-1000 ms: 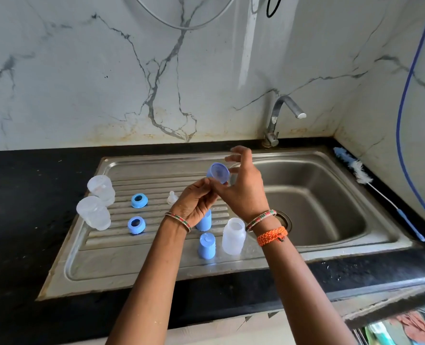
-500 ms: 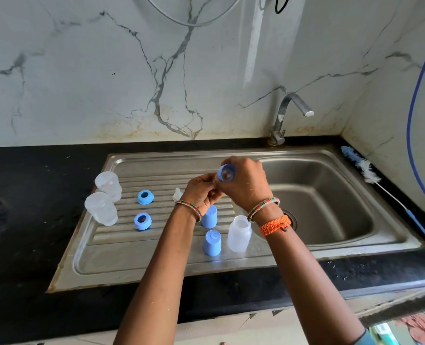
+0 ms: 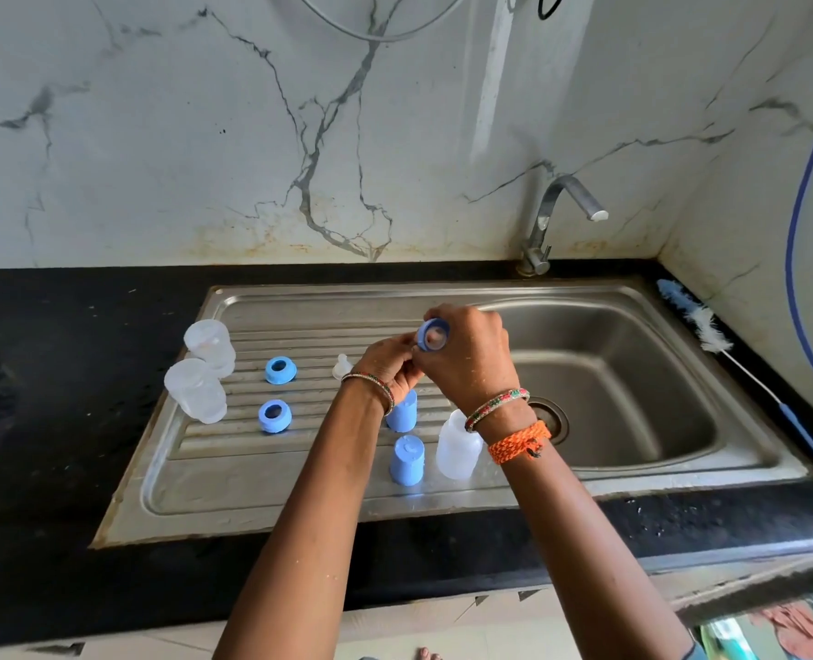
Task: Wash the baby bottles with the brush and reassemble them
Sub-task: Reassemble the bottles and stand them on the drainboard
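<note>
1. Right hand (image 3: 471,359) is gripping a blue collar ring (image 3: 434,334) above the drainboard, fingers curled round it, opening tilted toward the camera. Left hand (image 3: 390,369) is pinching at the ring's lower edge, touching the right hand. Likely seating a teat into the ring; the teat itself isn't visible, so that's a guess.
2. Sink (image 3: 299,512) is carrying all parts on its ribbed drainboard, probably so they drain.
3. Bottle brush (image 3: 709,331) is lying on the counter right of the basin, well apart from the hands and untouched. Suggests washing is done, reassembly underway.
4. Two clear caps (image 3: 202,373) are sitting at the drainboard's left edge, one nearer than the other.
5. White bottle (image 3: 457,450) is standing just under the right wrist, neck partly hidden by it.
6. Two blue cups (image 3: 406,457), upside down, are sitting beside the bottle; the far one is half hidden by the left wrist.
7. Two more blue rings (image 3: 278,393) are lying flat mid-drainboard, waiting.
8. Small clear teat (image 3: 342,366) is sitting just left of the left hand, partly occluded.
9. Can't tell what the left fingertips are holding.
</note>
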